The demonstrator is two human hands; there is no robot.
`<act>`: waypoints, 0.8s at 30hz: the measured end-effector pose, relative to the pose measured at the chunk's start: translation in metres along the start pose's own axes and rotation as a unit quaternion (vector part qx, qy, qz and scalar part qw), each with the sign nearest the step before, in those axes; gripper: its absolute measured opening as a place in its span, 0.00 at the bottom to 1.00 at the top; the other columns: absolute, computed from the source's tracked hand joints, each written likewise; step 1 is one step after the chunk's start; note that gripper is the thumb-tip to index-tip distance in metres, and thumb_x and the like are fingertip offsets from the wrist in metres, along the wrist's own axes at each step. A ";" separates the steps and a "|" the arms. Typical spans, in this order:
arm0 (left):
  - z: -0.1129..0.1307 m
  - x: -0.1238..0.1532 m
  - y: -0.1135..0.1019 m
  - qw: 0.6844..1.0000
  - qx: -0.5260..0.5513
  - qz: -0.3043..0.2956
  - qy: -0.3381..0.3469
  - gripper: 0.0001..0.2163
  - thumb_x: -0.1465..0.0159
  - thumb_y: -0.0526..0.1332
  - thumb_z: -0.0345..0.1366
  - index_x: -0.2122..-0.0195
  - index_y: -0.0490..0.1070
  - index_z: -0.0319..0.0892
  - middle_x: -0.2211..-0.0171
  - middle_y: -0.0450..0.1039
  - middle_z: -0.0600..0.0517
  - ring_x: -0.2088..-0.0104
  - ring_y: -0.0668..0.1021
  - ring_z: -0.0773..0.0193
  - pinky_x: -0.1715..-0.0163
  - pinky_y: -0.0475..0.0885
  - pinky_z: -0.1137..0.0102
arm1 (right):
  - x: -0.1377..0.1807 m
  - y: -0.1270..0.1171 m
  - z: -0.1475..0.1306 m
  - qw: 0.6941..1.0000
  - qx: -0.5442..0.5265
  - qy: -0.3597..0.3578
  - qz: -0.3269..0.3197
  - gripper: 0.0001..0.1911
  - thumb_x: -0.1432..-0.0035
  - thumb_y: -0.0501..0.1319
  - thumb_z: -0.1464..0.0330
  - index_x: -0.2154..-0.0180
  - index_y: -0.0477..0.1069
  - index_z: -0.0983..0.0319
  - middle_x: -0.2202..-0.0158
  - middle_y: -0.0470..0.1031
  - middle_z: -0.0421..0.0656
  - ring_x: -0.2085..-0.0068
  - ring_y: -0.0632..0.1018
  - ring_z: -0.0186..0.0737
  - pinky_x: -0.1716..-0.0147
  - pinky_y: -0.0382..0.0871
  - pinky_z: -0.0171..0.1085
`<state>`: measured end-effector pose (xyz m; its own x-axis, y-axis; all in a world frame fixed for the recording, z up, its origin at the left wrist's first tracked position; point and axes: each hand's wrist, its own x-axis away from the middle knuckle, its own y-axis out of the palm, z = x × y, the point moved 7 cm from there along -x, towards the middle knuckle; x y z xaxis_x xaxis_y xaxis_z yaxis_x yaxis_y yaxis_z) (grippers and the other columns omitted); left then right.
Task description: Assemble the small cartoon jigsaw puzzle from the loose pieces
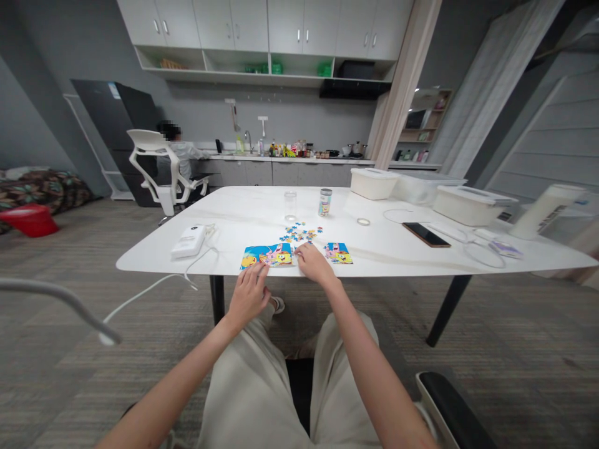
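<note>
A partly assembled jigsaw puzzle (271, 256) with a bright cartoon picture lies near the front edge of the white table. My left hand (251, 290) rests its outstretched fingertips on the puzzle's lower edge. At the puzzle's right edge, my right hand (314, 263) has its fingers curled together; whatever they may grip is too small to make out. Just right of that hand lies a picture card (339, 253) with similar cartoon figures. Loose puzzle pieces (299, 233) are scattered in a small heap behind the puzzle.
A clear jar (290, 206) and a printed canister (324, 202) stand behind the pieces, with a ring-shaped lid (363, 221) to the right. A phone (425, 234), lidded boxes (374, 183) and a white bottle (545, 212) are farther right. A white power strip (188, 241) lies left. A person (180, 156) sits beyond.
</note>
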<state>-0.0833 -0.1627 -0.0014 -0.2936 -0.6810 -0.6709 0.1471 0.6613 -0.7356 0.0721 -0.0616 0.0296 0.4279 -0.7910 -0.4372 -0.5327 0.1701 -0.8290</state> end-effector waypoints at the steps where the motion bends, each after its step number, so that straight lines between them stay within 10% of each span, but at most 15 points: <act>1: 0.000 0.000 0.000 1.000 -0.003 0.002 0.002 0.25 0.40 0.55 0.29 0.40 0.61 0.37 0.43 0.67 0.38 0.41 0.69 0.49 0.40 0.60 0.55 | 0.000 0.001 0.001 1.000 -0.003 0.000 -0.002 0.15 0.40 0.51 0.78 0.57 0.72 0.65 0.53 0.73 0.50 0.50 0.72 0.42 0.47 0.63 0.39; 24: 0.001 0.001 -0.003 0.999 0.003 0.032 0.019 0.25 0.41 0.57 0.28 0.41 0.62 0.34 0.44 0.68 0.37 0.42 0.69 0.48 0.41 0.61 0.56 | -0.002 0.003 0.018 0.992 -0.097 0.064 0.042 0.27 0.45 0.50 0.79 0.42 0.63 0.69 0.42 0.68 0.55 0.41 0.68 0.43 0.38 0.58 0.43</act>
<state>-0.0826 -0.1656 0.0000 -0.3190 -0.6255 -0.7121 0.1729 0.7003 -0.6926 0.0825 -0.0490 0.0217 0.2864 -0.8497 -0.4427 -0.6982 0.1313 -0.7038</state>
